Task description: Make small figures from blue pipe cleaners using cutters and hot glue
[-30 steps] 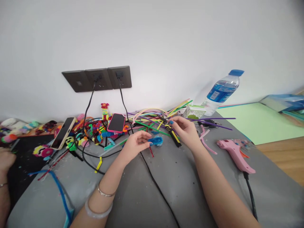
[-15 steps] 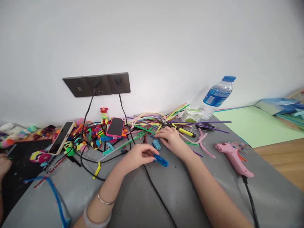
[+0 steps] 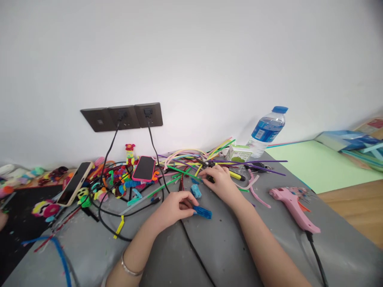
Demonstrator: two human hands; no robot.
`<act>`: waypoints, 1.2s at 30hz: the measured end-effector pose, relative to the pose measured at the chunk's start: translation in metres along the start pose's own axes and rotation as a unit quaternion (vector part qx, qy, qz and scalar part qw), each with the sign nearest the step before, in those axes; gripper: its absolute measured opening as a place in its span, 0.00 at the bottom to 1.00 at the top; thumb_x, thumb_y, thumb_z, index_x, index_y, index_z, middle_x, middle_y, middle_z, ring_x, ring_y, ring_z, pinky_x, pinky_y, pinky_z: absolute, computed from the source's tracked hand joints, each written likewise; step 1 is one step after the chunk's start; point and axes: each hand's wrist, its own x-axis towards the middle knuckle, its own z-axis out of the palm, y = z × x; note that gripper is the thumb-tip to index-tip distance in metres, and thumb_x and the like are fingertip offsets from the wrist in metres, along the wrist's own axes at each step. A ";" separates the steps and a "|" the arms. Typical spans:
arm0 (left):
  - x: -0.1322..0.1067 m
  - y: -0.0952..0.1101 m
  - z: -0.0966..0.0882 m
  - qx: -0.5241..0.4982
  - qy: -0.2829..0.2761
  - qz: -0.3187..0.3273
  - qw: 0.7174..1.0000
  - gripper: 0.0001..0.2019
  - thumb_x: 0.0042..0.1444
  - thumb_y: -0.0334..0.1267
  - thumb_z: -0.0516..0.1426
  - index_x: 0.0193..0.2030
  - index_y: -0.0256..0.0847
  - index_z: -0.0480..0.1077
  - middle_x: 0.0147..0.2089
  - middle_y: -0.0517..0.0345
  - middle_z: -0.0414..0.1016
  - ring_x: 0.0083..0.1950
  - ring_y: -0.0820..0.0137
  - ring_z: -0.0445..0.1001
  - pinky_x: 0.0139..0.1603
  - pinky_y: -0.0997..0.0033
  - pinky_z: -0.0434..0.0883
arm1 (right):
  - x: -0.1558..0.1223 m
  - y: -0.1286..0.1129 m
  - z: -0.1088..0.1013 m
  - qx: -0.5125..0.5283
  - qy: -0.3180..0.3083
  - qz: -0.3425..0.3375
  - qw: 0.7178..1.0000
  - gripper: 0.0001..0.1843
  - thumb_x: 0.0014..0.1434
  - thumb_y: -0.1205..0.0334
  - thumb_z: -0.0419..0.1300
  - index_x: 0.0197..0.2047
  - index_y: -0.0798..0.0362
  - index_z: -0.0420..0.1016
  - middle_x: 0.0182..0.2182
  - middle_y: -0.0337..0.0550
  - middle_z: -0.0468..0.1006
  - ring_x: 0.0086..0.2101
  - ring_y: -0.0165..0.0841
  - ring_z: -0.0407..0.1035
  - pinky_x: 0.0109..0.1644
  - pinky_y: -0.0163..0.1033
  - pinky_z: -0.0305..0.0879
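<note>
My left hand (image 3: 175, 208) pinches one end of a short, flat bundle of blue pipe cleaner (image 3: 203, 212) between thumb and fingertips, just above the table. A lighter blue fuzzy piece (image 3: 196, 191) lies between my two hands, and a small dark blue bit (image 3: 194, 181) sits behind it. My right hand (image 3: 218, 181) reaches over a black-and-yellow hand tool (image 3: 237, 175), its fingers bent and a gap showing between thumb and forefinger. That hand hides the middle of the tool, so whether it touches the tool is unclear.
Loose pipe cleaners (image 3: 185, 157) lie along the wall. Black cables (image 3: 191, 241) cross the grey table. Two phones (image 3: 144, 168), fuzzy figures (image 3: 84, 197), a water bottle (image 3: 266, 129), a small box (image 3: 239, 152) and a pink glue gun (image 3: 295, 209) surround the hands. Another person's hand (image 3: 2, 219) shows at left.
My right hand has shifted slightly right, away from the lighter blue piece and over the tool. My left hand keeps its pinch on the blue bundle. The camera view has tilted up a little.
</note>
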 end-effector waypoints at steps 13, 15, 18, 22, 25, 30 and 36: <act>0.002 -0.001 0.001 0.004 -0.001 -0.005 1.000 0.07 0.48 0.29 0.60 0.36 0.37 0.72 0.38 0.56 0.74 0.39 0.71 0.74 0.40 0.73 0.70 | 0.007 -0.001 0.004 0.014 0.067 -0.012 0.998 0.11 0.63 0.69 0.56 0.41 0.48 0.78 0.44 0.44 0.82 0.48 0.42 0.70 0.50 0.48 0.55; 0.001 0.000 0.000 0.010 -0.002 -0.009 1.000 0.08 0.48 0.30 0.60 0.37 0.37 0.72 0.37 0.56 0.74 0.39 0.70 0.74 0.40 0.73 0.70 | 0.007 0.000 0.006 0.018 0.075 -0.018 0.997 0.12 0.63 0.69 0.54 0.42 0.48 0.78 0.46 0.45 0.82 0.50 0.42 0.70 0.53 0.50 0.55; 0.001 0.000 -0.001 0.014 -0.005 -0.009 1.000 0.08 0.48 0.29 0.60 0.37 0.37 0.72 0.37 0.56 0.74 0.40 0.70 0.74 0.41 0.72 0.70 | 0.007 0.002 0.008 0.031 0.072 -0.022 0.997 0.13 0.63 0.69 0.54 0.44 0.48 0.78 0.47 0.46 0.82 0.52 0.43 0.70 0.55 0.52 0.55; 0.001 0.002 -0.003 0.009 -0.015 -0.019 1.000 0.08 0.48 0.30 0.61 0.37 0.38 0.71 0.35 0.57 0.73 0.39 0.70 0.73 0.41 0.72 0.68 | 0.006 0.003 0.008 0.058 0.067 -0.023 0.996 0.16 0.61 0.70 0.51 0.42 0.48 0.78 0.48 0.46 0.82 0.51 0.44 0.71 0.57 0.56 0.54; 0.001 0.003 -0.004 -0.001 -0.023 -0.018 1.000 0.09 0.47 0.30 0.61 0.37 0.37 0.71 0.34 0.58 0.73 0.38 0.71 0.72 0.40 0.72 0.67 | 0.005 0.002 0.004 0.098 0.073 -0.019 0.992 0.14 0.59 0.71 0.49 0.33 0.49 0.73 0.44 0.45 0.82 0.48 0.43 0.71 0.57 0.55 0.55; 0.003 0.001 -0.006 -0.023 -0.039 -0.013 0.999 0.09 0.46 0.31 0.62 0.37 0.37 0.71 0.33 0.59 0.73 0.36 0.72 0.72 0.39 0.73 0.67 | 0.007 0.000 -0.002 0.177 0.108 -0.017 0.978 0.08 0.56 0.69 0.47 0.28 0.48 0.62 0.33 0.43 0.79 0.39 0.40 0.70 0.49 0.47 0.61; 0.005 -0.001 -0.007 -0.013 -0.045 -0.014 0.999 0.09 0.47 0.30 0.62 0.37 0.37 0.72 0.34 0.58 0.74 0.34 0.73 0.72 0.36 0.74 0.67 | 0.011 0.008 -0.009 0.247 0.151 -0.019 0.957 0.09 0.55 0.67 0.45 0.25 0.48 0.58 0.27 0.41 0.71 0.33 0.38 0.66 0.40 0.43 0.61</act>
